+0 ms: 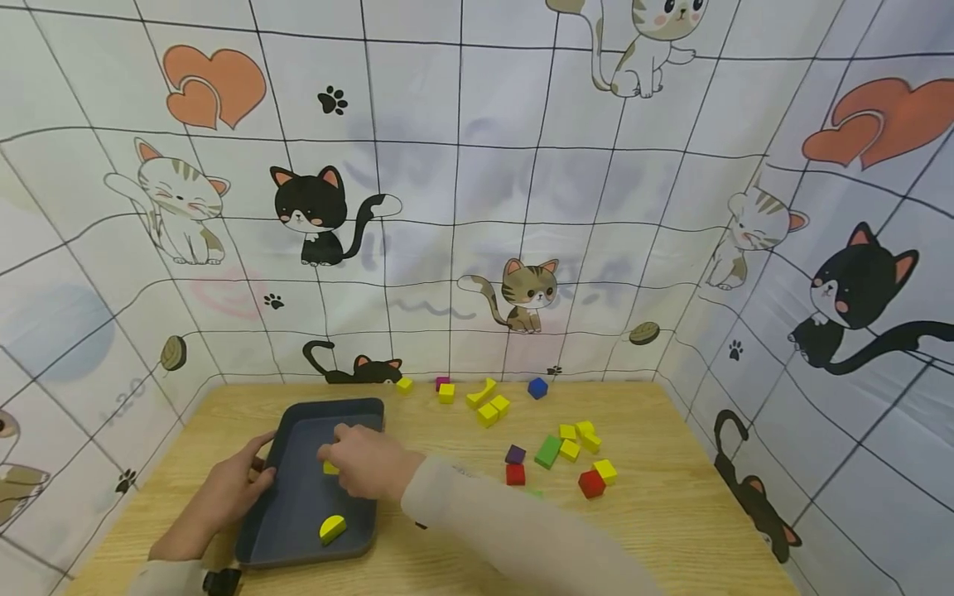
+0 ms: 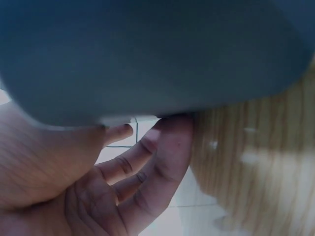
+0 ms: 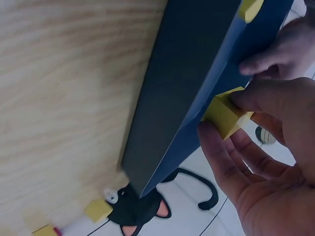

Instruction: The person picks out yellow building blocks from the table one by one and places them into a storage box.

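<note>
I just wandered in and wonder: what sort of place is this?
Probably a small staged play or sorting corner: a wooden table scattered with coloured blocks, a dark tray, and cartoon-cat cloth walls all round.

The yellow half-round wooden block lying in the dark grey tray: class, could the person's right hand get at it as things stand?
Probably yes. The yellow half-round wooden block lies uncovered in the near end of the dark grey tray, nothing on top of it. But the right hand, over the same tray, already pinches a yellow cube.
</note>
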Demonstrator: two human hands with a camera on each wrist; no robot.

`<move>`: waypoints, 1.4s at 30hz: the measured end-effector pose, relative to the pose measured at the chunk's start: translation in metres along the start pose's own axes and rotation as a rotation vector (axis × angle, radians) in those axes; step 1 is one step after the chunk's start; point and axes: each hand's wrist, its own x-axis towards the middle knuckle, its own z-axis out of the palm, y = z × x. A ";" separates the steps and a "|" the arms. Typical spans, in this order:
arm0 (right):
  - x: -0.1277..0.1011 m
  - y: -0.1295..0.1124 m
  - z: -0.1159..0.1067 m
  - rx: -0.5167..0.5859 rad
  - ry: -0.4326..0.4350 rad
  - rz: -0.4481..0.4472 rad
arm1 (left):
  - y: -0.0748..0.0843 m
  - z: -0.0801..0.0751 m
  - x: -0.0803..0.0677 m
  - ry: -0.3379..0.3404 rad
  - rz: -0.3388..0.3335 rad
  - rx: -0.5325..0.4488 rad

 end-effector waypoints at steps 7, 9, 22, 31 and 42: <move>0.009 -0.030 0.003 -0.024 -0.059 -0.029 | 0.000 0.000 -0.001 0.001 0.000 0.015; 0.010 -0.037 0.004 -0.038 -0.066 -0.038 | 0.000 0.000 -0.001 0.005 0.005 0.021; 0.021 -0.055 0.014 -0.032 -0.114 -0.055 | -0.003 0.001 0.002 0.004 0.031 0.042; 0.021 -0.051 0.016 -0.001 -0.103 -0.063 | -0.002 0.001 0.003 0.006 0.029 0.050; 0.014 -0.027 0.013 -0.077 0.022 -0.024 | 0.000 0.001 0.000 0.002 0.018 0.035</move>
